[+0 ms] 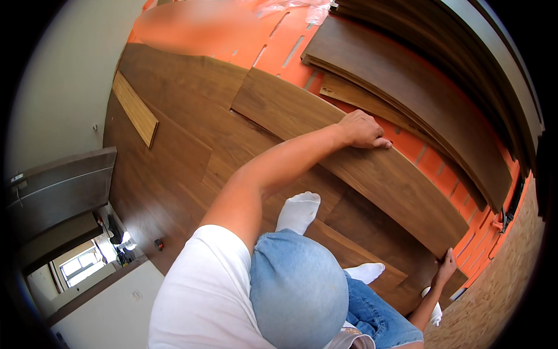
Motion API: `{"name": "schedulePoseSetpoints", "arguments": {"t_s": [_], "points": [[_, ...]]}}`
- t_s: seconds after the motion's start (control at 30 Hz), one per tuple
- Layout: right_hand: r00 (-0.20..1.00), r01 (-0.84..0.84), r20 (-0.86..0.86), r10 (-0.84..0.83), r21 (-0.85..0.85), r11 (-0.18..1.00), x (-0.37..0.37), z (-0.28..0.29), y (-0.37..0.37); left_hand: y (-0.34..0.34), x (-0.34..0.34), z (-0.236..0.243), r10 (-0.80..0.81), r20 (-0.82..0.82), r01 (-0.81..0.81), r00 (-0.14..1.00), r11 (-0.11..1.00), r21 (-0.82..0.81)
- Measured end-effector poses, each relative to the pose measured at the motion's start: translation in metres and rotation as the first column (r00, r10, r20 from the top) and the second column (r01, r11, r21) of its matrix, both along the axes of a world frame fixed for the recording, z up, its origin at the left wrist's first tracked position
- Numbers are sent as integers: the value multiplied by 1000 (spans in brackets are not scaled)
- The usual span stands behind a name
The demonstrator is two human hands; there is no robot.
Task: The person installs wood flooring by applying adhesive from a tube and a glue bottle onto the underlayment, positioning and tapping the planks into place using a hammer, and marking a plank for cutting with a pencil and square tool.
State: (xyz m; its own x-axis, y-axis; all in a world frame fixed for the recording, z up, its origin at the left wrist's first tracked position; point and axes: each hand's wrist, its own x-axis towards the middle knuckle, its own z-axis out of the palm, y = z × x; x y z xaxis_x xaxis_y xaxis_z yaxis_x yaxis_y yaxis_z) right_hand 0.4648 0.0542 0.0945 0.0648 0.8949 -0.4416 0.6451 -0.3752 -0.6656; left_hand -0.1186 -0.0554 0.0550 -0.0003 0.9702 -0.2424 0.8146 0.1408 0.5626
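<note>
A long brown wooden plank lies diagonally across the view, its near end raised slightly over the laid brown flooring. My left hand grips the plank's far long edge with curled fingers, beside the orange underlayment. My right hand holds the plank's right end at lower right, fingers wrapped round its edge. My white-socked feet rest on the flooring below the plank.
Stacks of brown planks lie on the underlayment at upper right. A light, grooved board piece lies on the flooring by the left wall. A small dark tool sits near the doorway. Particle board shows at right.
</note>
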Motion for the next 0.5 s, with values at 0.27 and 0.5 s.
{"name": "schedulePoseSetpoints", "arguments": {"t_s": [0.27,0.5], "points": [[1000,-30,0,30,-6,1000,-6,4,12,2,-5,-1,8,13,-8,1000,1000,-5],[999,-38,3,38,-35,999,-18,9,17,2,-6,-3,15,34,-14,999,999,-45]]}}
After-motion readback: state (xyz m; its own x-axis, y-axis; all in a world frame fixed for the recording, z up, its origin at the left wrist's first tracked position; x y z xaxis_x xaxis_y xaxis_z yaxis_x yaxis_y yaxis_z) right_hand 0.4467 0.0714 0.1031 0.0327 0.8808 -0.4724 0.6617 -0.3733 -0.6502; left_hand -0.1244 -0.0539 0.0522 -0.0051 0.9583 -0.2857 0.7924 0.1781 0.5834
